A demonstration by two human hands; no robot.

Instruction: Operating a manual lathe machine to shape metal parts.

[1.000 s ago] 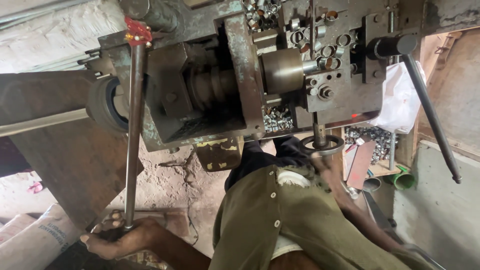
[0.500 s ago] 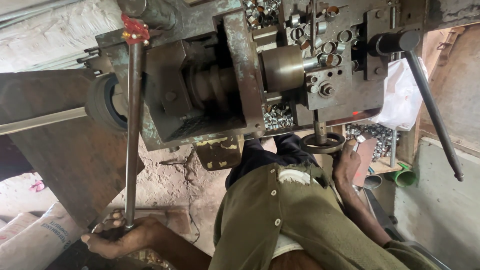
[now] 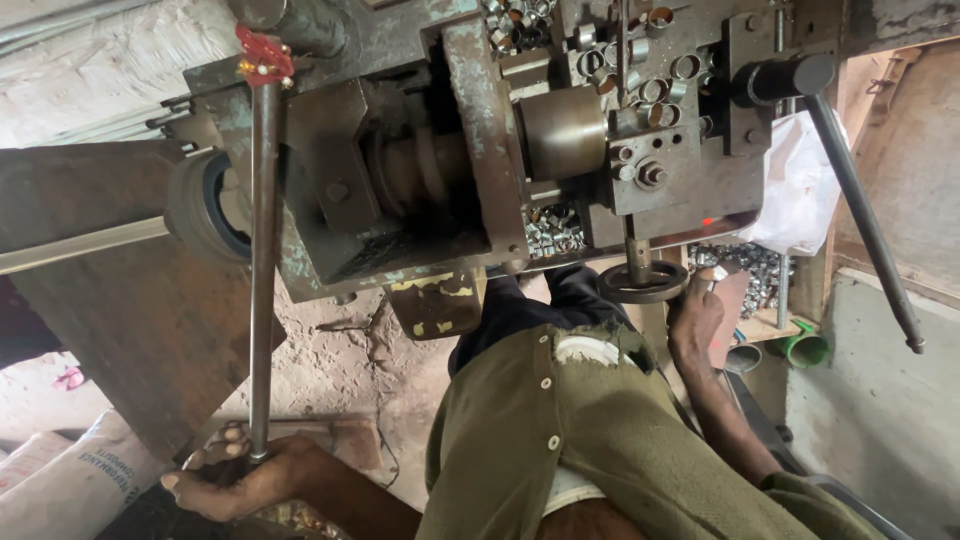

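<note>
My left hand (image 3: 245,475) grips the lower end of a long steel lever rod (image 3: 262,260), which runs up to a red-tipped pivot (image 3: 262,55) on the old lathe-like machine (image 3: 480,150). My right hand (image 3: 695,315) is beside the small black handwheel (image 3: 640,283), just to its right. Its fingertips pinch a small shiny metal ring (image 3: 716,276). Below the hand sit my olive shirt and torso (image 3: 600,440).
Several loose metal rings lie on top of the machine (image 3: 640,70) and heaped in a pile (image 3: 745,262) behind my right hand. A long black-knobbed handle (image 3: 865,220) slants down at the right. A white bag (image 3: 795,190), a green cup (image 3: 805,348) and a sack (image 3: 80,480) lie around.
My right hand has moved right, off the handwheel, and now holds a small ring at its fingertips. My left hand stays on the lever rod.
</note>
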